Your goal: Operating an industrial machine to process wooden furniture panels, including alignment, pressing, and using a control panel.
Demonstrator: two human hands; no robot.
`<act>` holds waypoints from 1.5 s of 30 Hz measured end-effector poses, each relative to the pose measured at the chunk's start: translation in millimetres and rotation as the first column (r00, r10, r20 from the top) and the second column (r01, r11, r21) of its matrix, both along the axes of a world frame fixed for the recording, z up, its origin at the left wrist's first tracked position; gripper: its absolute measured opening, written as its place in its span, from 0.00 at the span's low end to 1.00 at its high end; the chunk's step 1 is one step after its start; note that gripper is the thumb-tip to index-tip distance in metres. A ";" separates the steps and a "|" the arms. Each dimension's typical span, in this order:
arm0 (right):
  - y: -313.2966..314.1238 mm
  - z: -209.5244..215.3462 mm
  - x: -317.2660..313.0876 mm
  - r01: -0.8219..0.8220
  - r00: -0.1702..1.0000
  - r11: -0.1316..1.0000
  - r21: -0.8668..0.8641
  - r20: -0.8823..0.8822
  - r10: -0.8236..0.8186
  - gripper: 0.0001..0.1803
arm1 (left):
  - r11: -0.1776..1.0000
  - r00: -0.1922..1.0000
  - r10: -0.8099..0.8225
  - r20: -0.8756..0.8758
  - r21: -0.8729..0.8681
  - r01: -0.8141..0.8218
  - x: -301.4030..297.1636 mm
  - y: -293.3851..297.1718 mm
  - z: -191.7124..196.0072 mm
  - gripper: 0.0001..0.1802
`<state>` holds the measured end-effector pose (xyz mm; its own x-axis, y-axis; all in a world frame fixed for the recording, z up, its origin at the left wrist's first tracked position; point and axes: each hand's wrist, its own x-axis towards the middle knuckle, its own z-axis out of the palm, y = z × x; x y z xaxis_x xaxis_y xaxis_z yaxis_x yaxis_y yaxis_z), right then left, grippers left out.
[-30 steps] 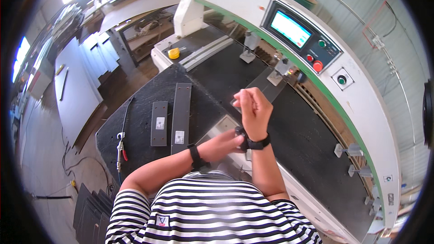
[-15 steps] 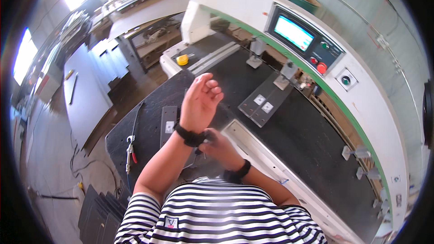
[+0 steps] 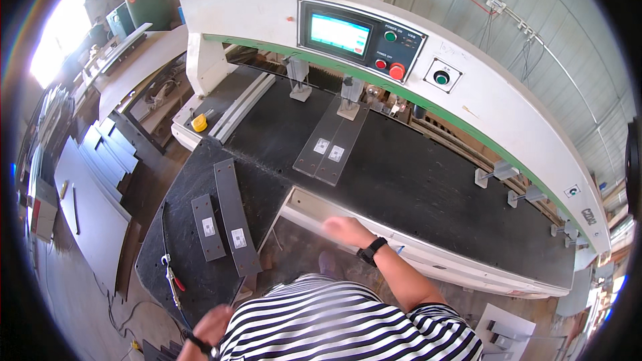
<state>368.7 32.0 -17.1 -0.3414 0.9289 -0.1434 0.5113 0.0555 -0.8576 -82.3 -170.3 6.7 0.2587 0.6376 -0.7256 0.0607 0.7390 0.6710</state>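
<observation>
My right hand (image 3: 350, 230), with a black band on its wrist, hovers by the front edge of the machine's white frame (image 3: 321, 210). It is partly blurred and its fingers do not show clearly. My left hand (image 3: 212, 324) is low at the left beside my striped shirt, also blurred, nearest to the dark table's front edge. A long grey panel (image 3: 234, 220) and a shorter grey panel (image 3: 208, 227) lie apart on the left table part, each with a white label. Two more labelled panels (image 3: 328, 154) lie side by side, their far ends under a clamp foot (image 3: 348, 110).
An air gun (image 3: 175, 281) with a red lever lies at the table's left. A yellow tape measure (image 3: 199, 122) sits at the far left. The white machine beam (image 3: 254, 13) carries a control panel (image 3: 361, 37). More clamp feet (image 3: 495, 174) line the right side. Large boards (image 3: 90, 214) stand left.
My hands have come apart: the left has dropped from its raised place to the lower left, and the right has left the left wrist. My view has turned toward the right.
</observation>
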 end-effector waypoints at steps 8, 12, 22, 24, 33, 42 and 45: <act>3.7 -43.7 18.9 0.172 0.985 0.983 -0.068 -0.014 -0.174 0.15 | 0.953 0.980 0.174 -0.094 -0.236 -0.191 43.0 -50.6 19.9 0.17; 11.5 -36.2 7.7 0.178 0.982 0.984 -0.008 -0.063 -0.178 0.13 | 0.954 0.978 0.179 -0.104 -0.225 -0.199 43.9 -48.1 11.0 0.17; 42.4 -23.6 -3.6 0.221 0.973 0.974 -0.040 -0.052 -0.223 0.11 | 0.960 0.981 0.164 -0.103 -0.212 -0.183 45.7 -54.2 -0.5 0.17; 45.1 -28.6 -3.6 0.234 0.966 0.967 -0.098 -0.089 -0.243 0.11 | 0.959 0.981 0.164 -0.107 -0.213 -0.184 46.6 -56.6 -0.7 0.17; 40.7 -30.2 1.4 0.247 0.960 0.963 -0.111 -0.104 -0.259 0.11 | 0.962 0.980 0.163 -0.118 -0.201 -0.184 42.8 -62.8 -5.2 0.17; 36.2 -37.1 3.5 0.220 0.963 0.963 -0.153 -0.126 -0.240 0.12 | 0.968 0.981 0.146 -0.131 -0.188 -0.169 39.5 -68.0 -6.5 0.17; 32.6 -44.5 6.2 0.242 0.958 0.954 -0.178 -0.113 -0.264 0.12 | 0.969 0.981 0.141 -0.135 -0.184 -0.164 38.8 -68.6 -6.9 0.17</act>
<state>374.9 64.5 -61.6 -0.1247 0.9556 -0.2669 0.3707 -0.2046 -0.9059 -43.5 -239.0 -0.3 0.0726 0.5076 -0.8585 0.0087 0.8605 0.5094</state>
